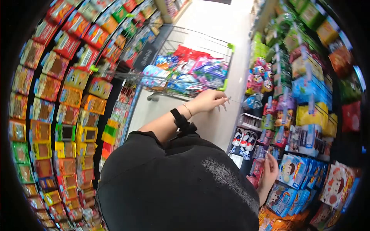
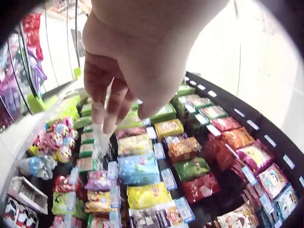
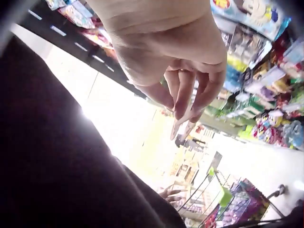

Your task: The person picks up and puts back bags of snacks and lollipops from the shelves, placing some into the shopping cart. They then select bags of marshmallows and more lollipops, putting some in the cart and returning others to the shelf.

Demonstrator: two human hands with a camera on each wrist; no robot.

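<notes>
For a clean reach, the loosely bent left hand [image 1: 208,101], holding nothing visible, should probably be clearing the wire shopping cart [image 1: 231,47] at upper centre. At lower right, the right hand [image 1: 270,171] is hanging relaxed, apparently empty, near blue boxes [image 1: 291,169]. The left wrist view is showing the left fingers' undersides; the head view is revealing more of the cart's packaged load [image 1: 210,69].

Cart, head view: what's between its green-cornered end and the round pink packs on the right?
Bare pale floor: in the head view, nothing stands between the cart and the pink packs.
</notes>
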